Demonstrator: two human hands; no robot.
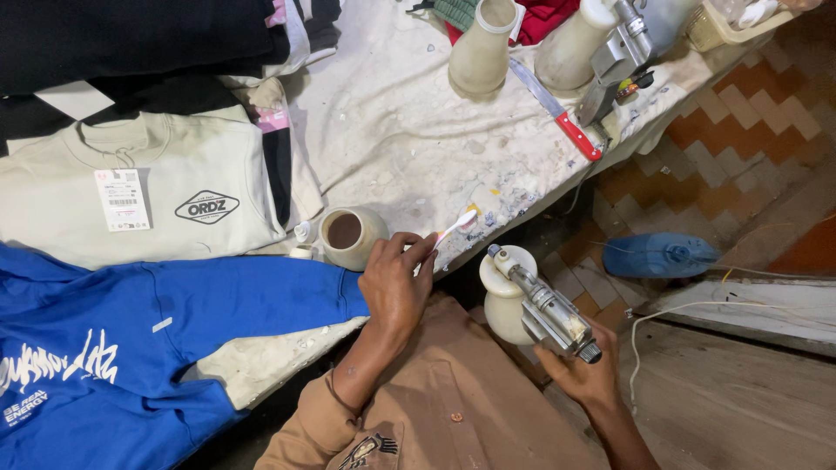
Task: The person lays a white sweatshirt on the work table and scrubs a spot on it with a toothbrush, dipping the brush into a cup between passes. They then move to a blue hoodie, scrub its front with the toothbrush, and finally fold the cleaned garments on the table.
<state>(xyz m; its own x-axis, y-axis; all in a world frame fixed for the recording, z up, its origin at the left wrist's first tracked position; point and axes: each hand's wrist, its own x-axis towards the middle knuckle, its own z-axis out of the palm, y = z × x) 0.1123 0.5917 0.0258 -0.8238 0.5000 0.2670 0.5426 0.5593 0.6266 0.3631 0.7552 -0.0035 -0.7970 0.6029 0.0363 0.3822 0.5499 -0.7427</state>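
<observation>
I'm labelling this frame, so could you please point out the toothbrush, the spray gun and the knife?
toothbrush (pixel 456 226), head view, white handle near the bristles.
spray gun (pixel 549 309), head view, metal barrel.
knife (pixel 576 135), head view, red handle.

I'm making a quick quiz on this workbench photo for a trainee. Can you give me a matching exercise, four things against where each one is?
Things:
1. toothbrush
2. spray gun
3. red-handled knife
4. blue jug

Places:
A. on the tiled floor beside the table
B. in the right hand
C. lying on the table between two cream bottles
D. in the left hand, near the open cup

Pairs: 1-D, 2-B, 3-C, 4-A
</observation>
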